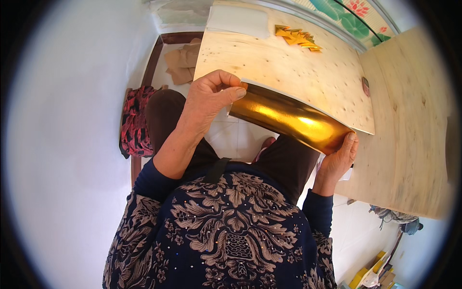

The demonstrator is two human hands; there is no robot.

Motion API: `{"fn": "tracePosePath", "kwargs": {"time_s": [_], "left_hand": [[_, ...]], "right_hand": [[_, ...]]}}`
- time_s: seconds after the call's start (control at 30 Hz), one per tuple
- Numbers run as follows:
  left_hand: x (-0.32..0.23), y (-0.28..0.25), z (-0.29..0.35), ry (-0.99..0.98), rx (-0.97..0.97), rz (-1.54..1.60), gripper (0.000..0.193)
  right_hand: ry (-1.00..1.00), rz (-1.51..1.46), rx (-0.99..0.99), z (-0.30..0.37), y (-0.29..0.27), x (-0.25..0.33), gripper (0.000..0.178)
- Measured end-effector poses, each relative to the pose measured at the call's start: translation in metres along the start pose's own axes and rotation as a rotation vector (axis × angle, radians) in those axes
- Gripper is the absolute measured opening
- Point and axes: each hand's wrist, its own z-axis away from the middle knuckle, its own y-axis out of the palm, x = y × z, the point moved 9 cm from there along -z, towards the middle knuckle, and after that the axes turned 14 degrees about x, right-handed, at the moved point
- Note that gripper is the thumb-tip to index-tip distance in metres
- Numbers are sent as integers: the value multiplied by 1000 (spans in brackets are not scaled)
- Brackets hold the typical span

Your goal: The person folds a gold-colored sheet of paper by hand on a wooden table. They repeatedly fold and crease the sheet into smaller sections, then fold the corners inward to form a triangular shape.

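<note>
A shiny gold foil paper sheet (288, 116) is stretched between my hands, just over the near edge of the wooden table and above my lap. My left hand (211, 96) pinches its left corner between thumb and fingers. At the opposite end my right hand (340, 154) grips the sheet's right edge, thumb on the gold face and fingers mostly hidden behind. A pale strip shows along the sheet's upper edge. Farther back on the table lies an overlapping row of folded gold paper pieces (298, 38).
The wooden table (269, 67) carries a white sheet (238, 20) at its far left and a small dark red box (365, 86) at its right edge. Another wooden board (404, 130) adjoins on the right. Brown paper (183, 62) and a red-black patterned cloth (136, 123) are to the left.
</note>
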Motion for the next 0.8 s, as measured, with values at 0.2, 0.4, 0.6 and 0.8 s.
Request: {"fn": "tracePosePath", "kwargs": {"time_s": [0.2, 0.4, 0.6, 0.8], "left_hand": [[-3, -8, -2, 21, 1, 32, 13], [-1, -7, -7, 19, -11, 88, 16], [-4, -5, -9, 82, -26, 148, 15], [-8, -2, -5, 113, -71, 139, 14]], "right_hand": [[30, 4, 27, -5, 19, -7, 23], [25, -15, 40, -10, 28, -13, 22], [2, -8, 35, -8, 25, -8, 23], [-9, -18, 37, -6, 17, -9, 24]]}}
